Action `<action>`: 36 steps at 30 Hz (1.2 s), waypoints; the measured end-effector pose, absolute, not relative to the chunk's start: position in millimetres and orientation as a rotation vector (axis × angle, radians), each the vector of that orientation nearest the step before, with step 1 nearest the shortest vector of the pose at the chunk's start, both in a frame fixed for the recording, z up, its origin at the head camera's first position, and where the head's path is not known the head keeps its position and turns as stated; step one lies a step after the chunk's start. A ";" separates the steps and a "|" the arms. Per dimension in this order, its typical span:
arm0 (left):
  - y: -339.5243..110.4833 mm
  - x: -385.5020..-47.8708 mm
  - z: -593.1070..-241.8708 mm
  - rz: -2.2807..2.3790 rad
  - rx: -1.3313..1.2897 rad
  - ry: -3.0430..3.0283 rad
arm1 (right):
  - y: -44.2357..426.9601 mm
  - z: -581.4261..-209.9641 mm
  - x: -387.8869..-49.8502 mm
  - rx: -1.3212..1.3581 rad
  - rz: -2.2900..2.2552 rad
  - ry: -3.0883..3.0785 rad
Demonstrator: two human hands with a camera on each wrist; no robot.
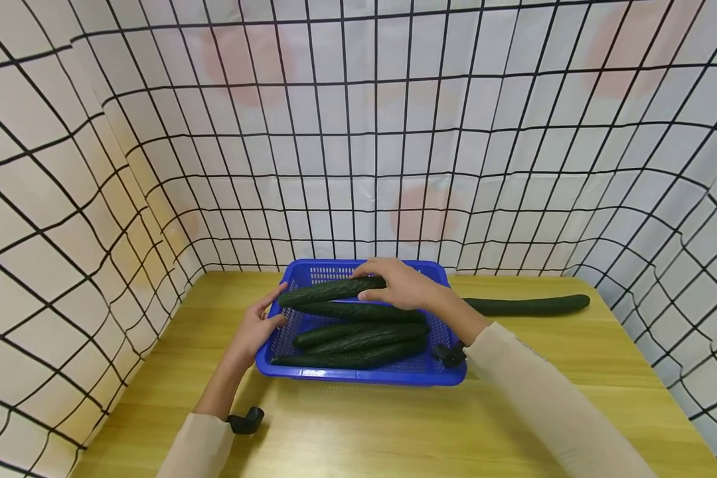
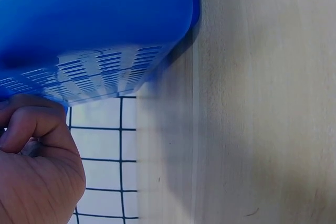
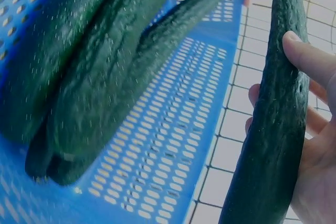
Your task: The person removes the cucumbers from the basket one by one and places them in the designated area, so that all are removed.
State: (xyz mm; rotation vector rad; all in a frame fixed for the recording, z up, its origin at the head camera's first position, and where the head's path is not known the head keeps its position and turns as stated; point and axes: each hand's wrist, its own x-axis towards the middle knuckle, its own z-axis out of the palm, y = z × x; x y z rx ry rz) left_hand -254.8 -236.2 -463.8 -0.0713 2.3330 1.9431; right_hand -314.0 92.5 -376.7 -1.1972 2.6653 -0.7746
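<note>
My right hand (image 1: 403,285) (image 3: 319,174) grips a dark green cucumber (image 1: 328,292) (image 3: 275,129) above the back of a blue basket (image 1: 358,375) (image 2: 105,19), thumb on one side and fingers round the other. The held cucumber slants, its far end near the basket's left rim. Just below it in the head view is another cucumber (image 1: 370,312). Several more cucumbers (image 1: 367,337) (image 3: 92,87) lie side by side in the basket's front part. At the left rim, my left hand (image 1: 252,335) (image 2: 39,169) holds the basket's edge with bent fingers.
One long cucumber (image 1: 532,306) lies on the wooden table (image 1: 346,431) to the right of the basket, its left end hidden behind my right arm. A black wire grid (image 1: 358,133) stands along the back and both sides, with pale sheeting behind it.
</note>
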 end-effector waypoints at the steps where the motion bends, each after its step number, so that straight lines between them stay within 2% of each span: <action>1: -236.6 -254.6 -463.6 1.936 -0.070 2.333 | 95.6 -374.6 -312.6 -1.196 -0.779 2.673; 8: -236.3 -253.6 -461.7 1.943 -0.072 2.346 | 124.7 -368.4 -307.7 -1.135 -0.798 2.730; 36: -236.9 -255.1 -464.5 1.874 -0.094 2.400 | 270.6 -384.4 -294.3 -0.941 -0.914 2.933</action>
